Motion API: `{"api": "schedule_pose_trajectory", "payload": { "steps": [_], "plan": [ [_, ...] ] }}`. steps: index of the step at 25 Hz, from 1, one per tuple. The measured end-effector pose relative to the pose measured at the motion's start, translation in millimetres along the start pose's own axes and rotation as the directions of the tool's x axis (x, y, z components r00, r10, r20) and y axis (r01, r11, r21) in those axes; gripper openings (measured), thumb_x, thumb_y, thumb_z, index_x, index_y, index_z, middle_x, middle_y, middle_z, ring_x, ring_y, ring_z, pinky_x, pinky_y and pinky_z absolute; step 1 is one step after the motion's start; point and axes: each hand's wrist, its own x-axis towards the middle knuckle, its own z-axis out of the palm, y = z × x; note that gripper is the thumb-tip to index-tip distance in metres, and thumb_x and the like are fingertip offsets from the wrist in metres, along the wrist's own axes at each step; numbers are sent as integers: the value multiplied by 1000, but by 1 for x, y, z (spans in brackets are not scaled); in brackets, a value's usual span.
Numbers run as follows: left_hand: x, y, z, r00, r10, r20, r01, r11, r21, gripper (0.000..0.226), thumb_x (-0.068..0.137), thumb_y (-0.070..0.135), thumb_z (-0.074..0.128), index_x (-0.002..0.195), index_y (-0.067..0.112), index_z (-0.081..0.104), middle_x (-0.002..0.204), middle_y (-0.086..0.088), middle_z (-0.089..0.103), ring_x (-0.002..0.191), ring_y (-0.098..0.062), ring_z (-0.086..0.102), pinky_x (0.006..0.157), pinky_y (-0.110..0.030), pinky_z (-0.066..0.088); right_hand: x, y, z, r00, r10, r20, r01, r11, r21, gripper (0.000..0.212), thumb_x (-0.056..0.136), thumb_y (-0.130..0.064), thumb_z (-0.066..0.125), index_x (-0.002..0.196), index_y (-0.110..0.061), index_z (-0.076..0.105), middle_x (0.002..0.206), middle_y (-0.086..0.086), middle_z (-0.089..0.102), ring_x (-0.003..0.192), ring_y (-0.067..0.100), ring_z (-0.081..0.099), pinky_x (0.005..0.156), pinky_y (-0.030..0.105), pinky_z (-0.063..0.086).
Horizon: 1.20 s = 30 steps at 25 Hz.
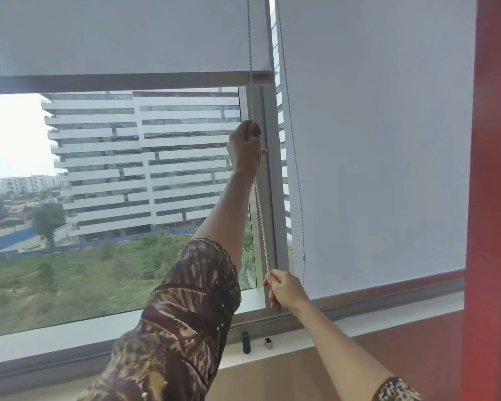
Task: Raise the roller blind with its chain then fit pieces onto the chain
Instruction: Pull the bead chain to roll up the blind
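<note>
The roller blind (113,33) occupies the upper left of the frame. Its bottom rail (128,81) hangs in the upper part of the window, leaving the glass below uncovered.

The bead chain (259,209) runs down along the blind's right edge, just beside the grey window upright (272,198).

- Left hand (245,143): raised at centre frame, fingers curled tightly round the chain.
- Right hand (284,287): lower, centre right, fingers closed on the same chain near the window's bottom edge.
- The chain runs taut between the two hands.

The white sill (41,342) at lower centre carries two loose pieces: a dark blue cylinder (246,342), upright, and near it a small metallic piece (268,342).

A second blind (373,140) covers the right-hand window almost to its bottom edge, with its own thin chain (297,180) in front of it. A red column (495,198) borders the right edge. The patterned left sleeve (180,314) hides part of the sill.
</note>
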Motion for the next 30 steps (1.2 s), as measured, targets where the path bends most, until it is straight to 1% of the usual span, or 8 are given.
{"api": "schedule_pose_trajectory", "payload": {
  "steps": [3,5,7,15,20,24,26,30],
  "plan": [
    [1,-12,-7,1000,26,-14,-25,999,41,40,89,2,40,57,24,49,59,5,44,46,-7,41,54,-30,55,13,-32,-25,1000,11,11,-11,1000,-17,32,98,-37,41,92,-17,65,87,4,69,78,15,63,81,32,51],
    [-8,-19,-9,999,36,4,-36,998,58,40,92,1,40,58,22,47,58,4,42,47,-11,40,55,-33,46,27,-62,-46,997,-15,-82,17,1000,22,37,99,-38,39,108,-14,66,105,6,69,101,22,62,96,36,47],
    [-18,-29,-12,999,37,25,-39,996,81,42,94,0,41,59,22,48,58,3,43,54,-16,40,58,-33,39,39,-99,-68,984,-52,-169,71,992,108,43,100,-36,38,122,-9,62,109,11,71,106,27,64,100,46,48],
    [-90,-82,-21,993,-50,109,32,986,165,38,93,-1,45,62,21,47,56,4,43,54,-13,35,59,-28,30,59,-247,-140,883,-277,-378,423,818,389,39,100,-38,39,99,-9,66,97,16,73,90,29,70,87,43,55],
    [-142,-125,-26,979,-128,158,110,987,118,27,95,0,48,69,5,55,61,-1,48,58,-13,36,57,-25,30,67,-281,-158,866,-286,-410,447,809,381,34,100,-24,45,121,1,56,83,9,67,74,23,67,85,45,56],
    [-168,-139,-30,964,-200,178,185,978,100,38,95,-2,47,64,19,50,59,3,46,58,-13,35,56,-25,28,71,-290,-157,854,-270,-445,467,775,425,35,100,-20,46,126,2,53,77,7,60,59,17,53,58,32,50],
    [-174,-147,-31,955,-219,200,198,973,120,36,94,-2,46,65,18,51,60,3,47,57,-13,36,57,-26,30,71,-289,-150,815,-277,-508,493,792,359,32,101,-22,42,119,-3,59,66,0,50,51,11,41,48,26,39],
    [-178,-157,-40,911,-284,298,230,952,205,23,96,3,46,76,5,57,65,-8,53,60,-18,43,59,-30,34,61,-271,-124,714,-376,-591,584,786,204,27,99,-16,36,85,-13,59,60,-4,44,55,11,39,53,25,32]
  ]
}}
